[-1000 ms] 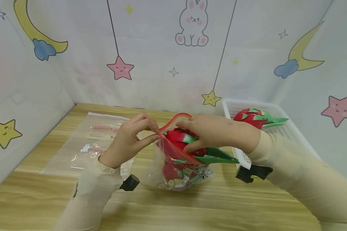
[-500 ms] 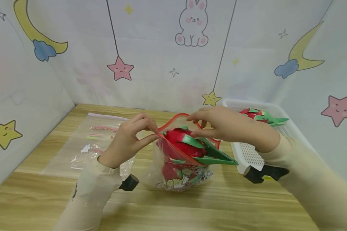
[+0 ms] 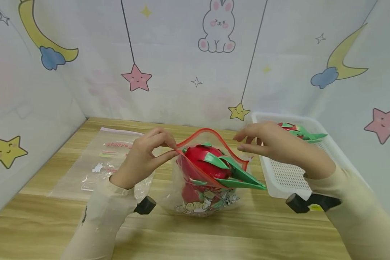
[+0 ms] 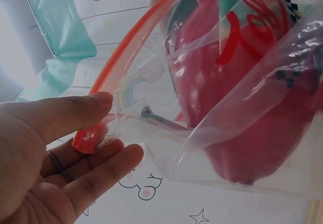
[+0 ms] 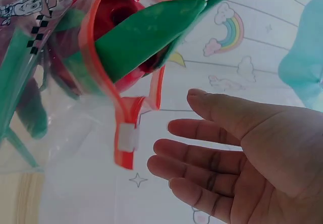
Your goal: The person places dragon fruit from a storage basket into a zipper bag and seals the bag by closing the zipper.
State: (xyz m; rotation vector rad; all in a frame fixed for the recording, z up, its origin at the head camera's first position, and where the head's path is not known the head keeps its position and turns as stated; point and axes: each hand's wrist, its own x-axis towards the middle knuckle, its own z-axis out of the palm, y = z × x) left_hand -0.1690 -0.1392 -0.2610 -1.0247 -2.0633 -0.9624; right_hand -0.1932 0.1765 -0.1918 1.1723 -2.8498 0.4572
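Observation:
A clear zip bag [image 3: 195, 207] with a red zip edge and printed cartoon figures stands on the table, its mouth spread apart. My left hand [image 3: 146, 155] pinches the left corner of that edge between thumb and fingers. On top inside lies a red dragon fruit [image 3: 195, 155], its green leaves poking out of the mouth to the right. More red and green shows lower in the bag. My right hand [image 3: 269, 144] holds nothing, fingers loosely spread, right of the bag mouth. In the right wrist view a white slider [image 5: 127, 137] sits near the zip's other end, apart from the fingers.
A white perforated basket [image 3: 273, 189] stands at the right, with a dragon fruit [image 3: 302, 133] at its far end, partly hidden by my right hand. Flat at the left lies another clear bag [image 3: 81, 166] with pink lettering. Cartoon-printed cloth walls [image 3: 169, 101] enclose the table.
My right hand has drawn back from the dragon fruit in the bag, moving right toward the basket. The bag's mouth now shows wider apart. My left hand has kept its pinch on the corner.

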